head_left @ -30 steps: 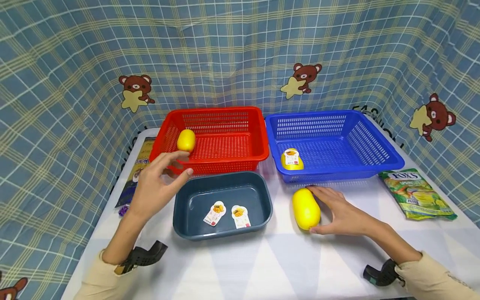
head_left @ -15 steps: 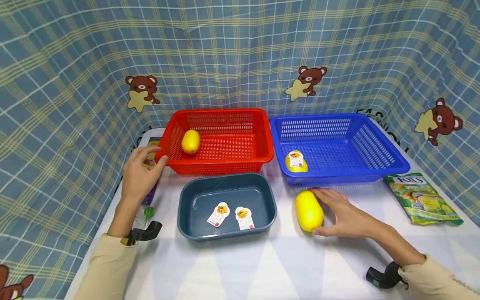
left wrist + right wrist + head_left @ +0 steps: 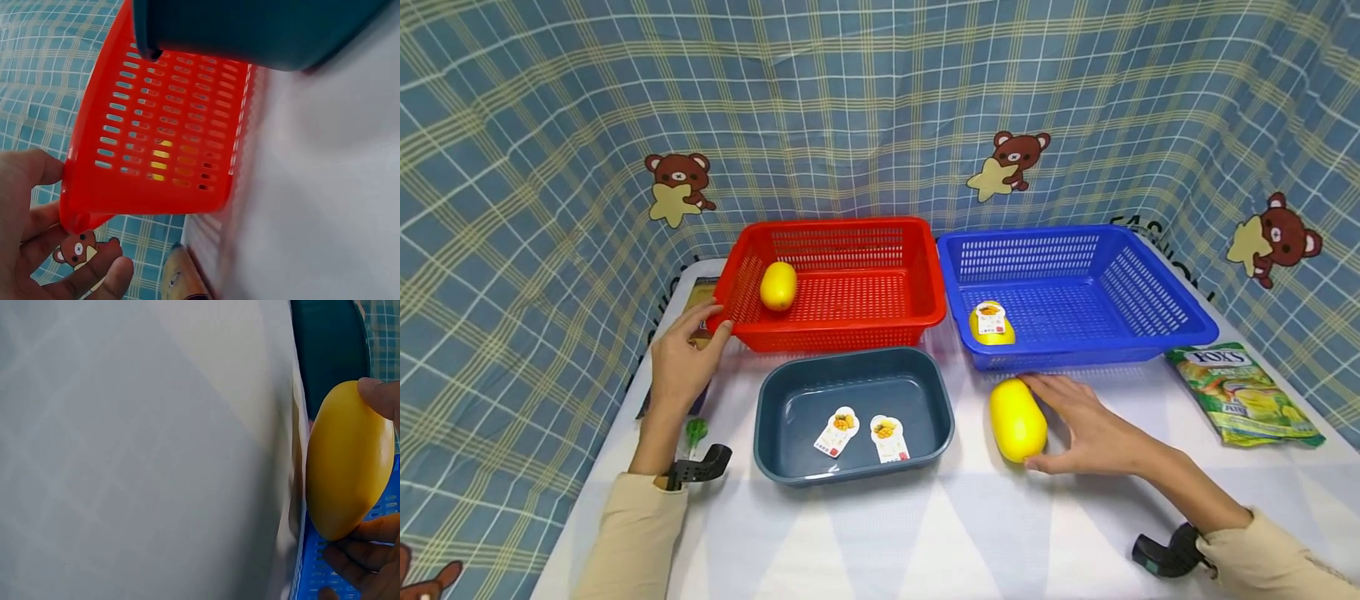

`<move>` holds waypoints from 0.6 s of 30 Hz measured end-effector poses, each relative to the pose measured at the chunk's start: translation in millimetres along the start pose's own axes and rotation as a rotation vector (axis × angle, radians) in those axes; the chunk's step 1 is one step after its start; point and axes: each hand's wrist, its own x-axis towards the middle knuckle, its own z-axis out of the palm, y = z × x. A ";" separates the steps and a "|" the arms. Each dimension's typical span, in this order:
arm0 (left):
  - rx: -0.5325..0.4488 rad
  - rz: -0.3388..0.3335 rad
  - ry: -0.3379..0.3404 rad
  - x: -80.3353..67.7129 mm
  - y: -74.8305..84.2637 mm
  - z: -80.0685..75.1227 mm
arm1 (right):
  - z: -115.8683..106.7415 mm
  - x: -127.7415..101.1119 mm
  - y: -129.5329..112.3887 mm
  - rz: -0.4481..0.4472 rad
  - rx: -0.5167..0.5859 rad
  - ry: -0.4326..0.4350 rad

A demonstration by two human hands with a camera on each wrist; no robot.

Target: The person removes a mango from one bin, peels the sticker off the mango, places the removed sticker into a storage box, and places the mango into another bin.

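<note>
My left hand (image 3: 685, 358) pinches the front left corner of the red basket (image 3: 820, 325) by its rim; the left wrist view shows thumb and finger on either side of that rim (image 3: 72, 181). Inside this basket lies a yellow mango (image 3: 778, 286). My right hand (image 3: 1086, 429) holds another yellow mango (image 3: 1018, 420) between thumb and fingertips, on or just over the white cloth. The right wrist view shows that mango (image 3: 350, 462) with the thumb at one end and fingers at the other. A third mango (image 3: 992, 335), with a label card lying over it, is in the blue basket (image 3: 1082, 348).
A dark teal tray (image 3: 853, 475) holding two label cards (image 3: 837, 432) stands in front of the red basket. At right lies a green FOX'S candy bag (image 3: 1243, 396). A partly hidden packet (image 3: 702, 296) and a small green item (image 3: 696, 430) are by my left arm. Checked cloth hangs behind.
My left hand has moved left from above the red basket's front edge and now grips its front left corner. My right hand stays on its mango. The head view has shifted slightly.
</note>
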 end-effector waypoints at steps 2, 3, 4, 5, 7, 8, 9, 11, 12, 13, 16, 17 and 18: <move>-0.016 -0.006 0.015 -1.2 -0.3 1.9 | -1.1 -1.2 -1.2 -0.010 -0.001 0.007; -0.021 -0.012 0.023 -1.8 -0.5 2.7 | -1.9 -1.9 -2.4 -0.014 0.001 0.009; -0.028 -0.017 0.033 -2.6 -0.6 3.7 | -2.8 -2.8 -3.5 -0.016 0.002 0.012; -0.038 -0.022 0.043 -3.3 -0.8 4.8 | -3.9 -3.7 -5.0 -0.013 0.005 0.007; -0.056 -0.031 0.059 -5.2 -1.1 6.9 | -6.7 -5.6 -8.2 -0.010 0.009 0.002; -0.067 -0.037 0.065 -6.3 -1.5 7.8 | -8.5 -6.5 -10.2 -0.006 0.012 -0.001; -0.080 -0.043 0.071 -7.2 -2.2 8.7 | -10.5 -7.3 -12.3 -0.006 0.015 -0.002; -0.107 -0.052 0.081 -8.6 -3.5 10.4 | -15.2 -8.9 -16.7 -0.004 0.026 -0.006; -0.118 -0.056 0.087 -9.2 -4.1 11.1 | -17.9 -9.6 -19.0 -0.004 0.032 -0.006; -0.125 -0.059 0.093 -9.6 -4.6 11.7 | -20.9 -10.3 -21.5 -0.002 0.042 -0.008; -0.140 -0.059 0.110 -9.5 -5.6 13.9 | -30.3 -12.9 -29.1 0.007 0.071 -0.013; -0.141 -0.059 0.114 -9.3 -5.4 14.6 | -33.3 -13.8 -31.4 0.009 0.076 -0.012; -0.142 -0.057 0.118 -9.0 -5.2 15.6 | -36.5 -14.5 -33.6 0.013 0.082 -0.011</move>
